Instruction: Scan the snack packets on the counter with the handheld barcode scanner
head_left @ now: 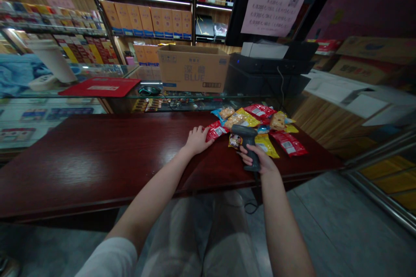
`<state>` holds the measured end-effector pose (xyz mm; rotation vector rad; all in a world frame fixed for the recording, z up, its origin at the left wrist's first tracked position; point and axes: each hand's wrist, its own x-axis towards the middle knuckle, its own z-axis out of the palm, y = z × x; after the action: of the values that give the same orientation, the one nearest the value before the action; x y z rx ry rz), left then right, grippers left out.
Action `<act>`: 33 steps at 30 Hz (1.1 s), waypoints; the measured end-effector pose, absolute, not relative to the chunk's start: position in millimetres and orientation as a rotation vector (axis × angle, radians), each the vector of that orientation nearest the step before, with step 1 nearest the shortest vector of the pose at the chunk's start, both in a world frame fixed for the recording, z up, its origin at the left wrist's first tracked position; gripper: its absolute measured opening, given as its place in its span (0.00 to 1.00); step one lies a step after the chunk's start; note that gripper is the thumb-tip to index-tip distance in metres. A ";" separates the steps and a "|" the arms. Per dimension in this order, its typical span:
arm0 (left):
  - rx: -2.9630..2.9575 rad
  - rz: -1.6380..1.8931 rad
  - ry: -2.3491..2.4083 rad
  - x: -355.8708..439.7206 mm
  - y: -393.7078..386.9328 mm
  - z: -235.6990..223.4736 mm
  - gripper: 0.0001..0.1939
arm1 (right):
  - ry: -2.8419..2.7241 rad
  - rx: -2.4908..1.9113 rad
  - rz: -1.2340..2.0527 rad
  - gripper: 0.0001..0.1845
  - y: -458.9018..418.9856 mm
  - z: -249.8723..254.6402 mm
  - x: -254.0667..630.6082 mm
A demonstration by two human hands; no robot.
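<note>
The right hand (260, 160) is closed around the grip of a barcode scanner (246, 138), whose head hangs over a heap of snack packets (256, 125) on a dark red wooden counter (97, 160). The left hand (196, 140) lies open and relaxed, holding nothing, just touching a red packet (216, 130). Farther off, a mouse (149, 91) and a cardboard box (191, 69) sit on a glass case (201, 103).

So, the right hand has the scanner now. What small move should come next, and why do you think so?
Probably the left hand should lift the red snack packet it touches and bring it toward the handheld barcode scanner, since the right hand grips the scanner ready, right beside the pile of snack packets.
</note>
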<state>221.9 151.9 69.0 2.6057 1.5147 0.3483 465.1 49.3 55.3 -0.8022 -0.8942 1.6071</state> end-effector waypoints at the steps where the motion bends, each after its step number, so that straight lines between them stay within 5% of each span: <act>1: 2.607 0.349 1.516 222.0 152.0 68.8 0.34 | -0.899 -0.802 1.607 0.16 49.4 55.1 465.2; 33: 2.625 0.344 1.511 221.3 151.5 67.0 0.33 | -0.890 -0.799 1.604 0.16 47.7 57.5 463.2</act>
<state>221.3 151.5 67.0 2.6248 1.5110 0.3438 463.2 47.7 57.5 -0.7991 -0.8897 1.6037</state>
